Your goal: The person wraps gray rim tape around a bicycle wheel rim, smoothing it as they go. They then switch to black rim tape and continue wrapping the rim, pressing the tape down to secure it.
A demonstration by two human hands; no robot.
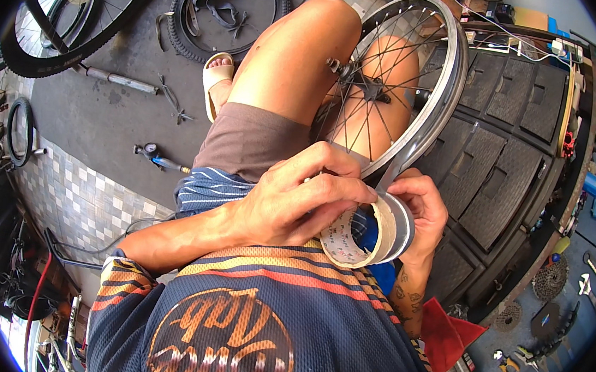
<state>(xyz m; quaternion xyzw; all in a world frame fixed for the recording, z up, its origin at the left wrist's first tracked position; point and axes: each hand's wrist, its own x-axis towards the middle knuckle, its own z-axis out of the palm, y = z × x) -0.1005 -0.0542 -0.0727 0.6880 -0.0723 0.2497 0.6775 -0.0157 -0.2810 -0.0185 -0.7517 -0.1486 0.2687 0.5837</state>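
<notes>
A bare bicycle wheel [452,79] with spokes and a hub leans upright at my legs, without a tyre. From a roll of grey tape [400,229] with a cardboard core, a strip [396,168] runs up to the near part of the rim. My left hand [304,195] is closed, its fingertips pinching at the roll's upper edge where the strip comes off. On the other side my right hand [421,212] curls round the roll and strip, its fingertips partly hidden behind the tape.
A tyre [178,16] with limp inner tubes lies on the dark floor mat, near a pressure gauge [152,153] and a metal tube [119,80]. Black drawers [486,181] stand at the right, beside a blue tool bench [593,254]. A red cloth [445,337] hangs near my right forearm.
</notes>
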